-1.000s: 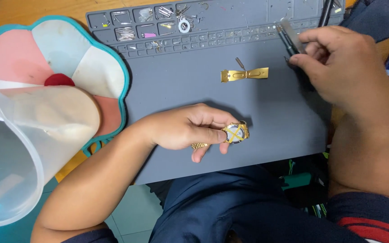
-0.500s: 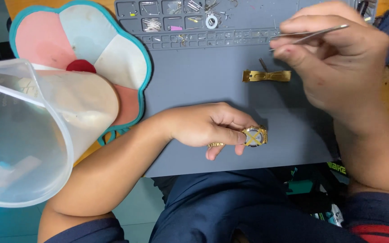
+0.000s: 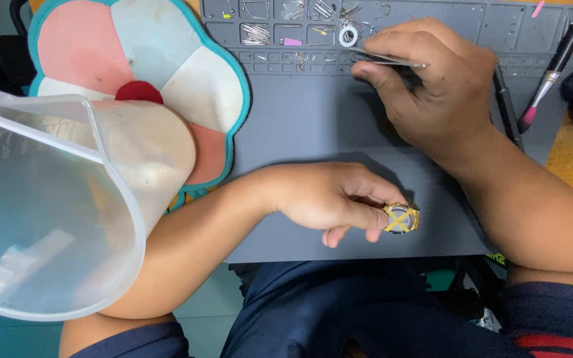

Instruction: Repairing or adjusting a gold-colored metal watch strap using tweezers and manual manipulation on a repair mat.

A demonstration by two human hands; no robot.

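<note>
My left hand (image 3: pixel 329 199) rests on the grey work mat (image 3: pixel 306 126) near its front edge and pinches a small gold watch case (image 3: pixel 400 217) with a yellow cross over its back. My right hand (image 3: pixel 432 86) reaches to the far side of the mat and grips thin metal tweezers (image 3: pixel 382 58), their tips pointing left toward the mat's small compartments (image 3: pixel 280 23) holding tiny metal parts and a white ring (image 3: pixel 348 35). The right forearm covers the middle of the mat.
A clear plastic measuring jug (image 3: pixel 48 205) lies on its side at the left. Behind it is a flower-shaped pink, white and teal pad (image 3: pixel 140 59). A pen-like tool with a pink tip (image 3: pixel 548 73) and a dark tool (image 3: pixel 504 99) lie at the mat's right.
My right hand with the tweezers has moved left toward the parts compartments, and its arm now hides the gold strap piece on the mat. The left hand keeps hold of the watch case.
</note>
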